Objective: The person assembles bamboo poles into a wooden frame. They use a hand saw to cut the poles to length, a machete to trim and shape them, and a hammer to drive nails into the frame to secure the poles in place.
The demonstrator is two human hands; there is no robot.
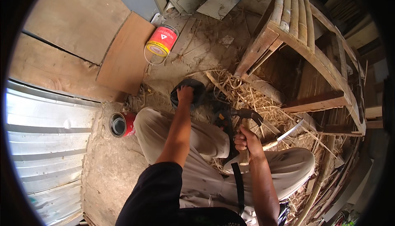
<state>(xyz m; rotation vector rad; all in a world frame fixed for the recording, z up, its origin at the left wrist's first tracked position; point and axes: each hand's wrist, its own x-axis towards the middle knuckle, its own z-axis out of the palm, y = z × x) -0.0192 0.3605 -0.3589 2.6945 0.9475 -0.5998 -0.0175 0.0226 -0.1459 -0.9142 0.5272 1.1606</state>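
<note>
My right hand (249,143) is closed around the wooden handle of a claw hammer (252,115). The hammer stands nearly upright above my bent right leg, its dark head at the top. Stretched forward past my left knee, my left hand (185,93) reaches into or onto a round black bag-like container (200,91) on the ground. Its fingertips are hidden against the dark material, so I cannot tell whether they grip anything. Just beyond my right hand lies a long-bladed knife (290,131) with a pale handle.
A bamboo-slatted wooden frame (296,24) stands at the right, above piled shavings (236,90) and strips. A red and yellow paint can (162,40) lies ahead; another red can (119,125) sits by my left knee. Plywood sheets (70,20) and corrugated metal (49,152) line the left.
</note>
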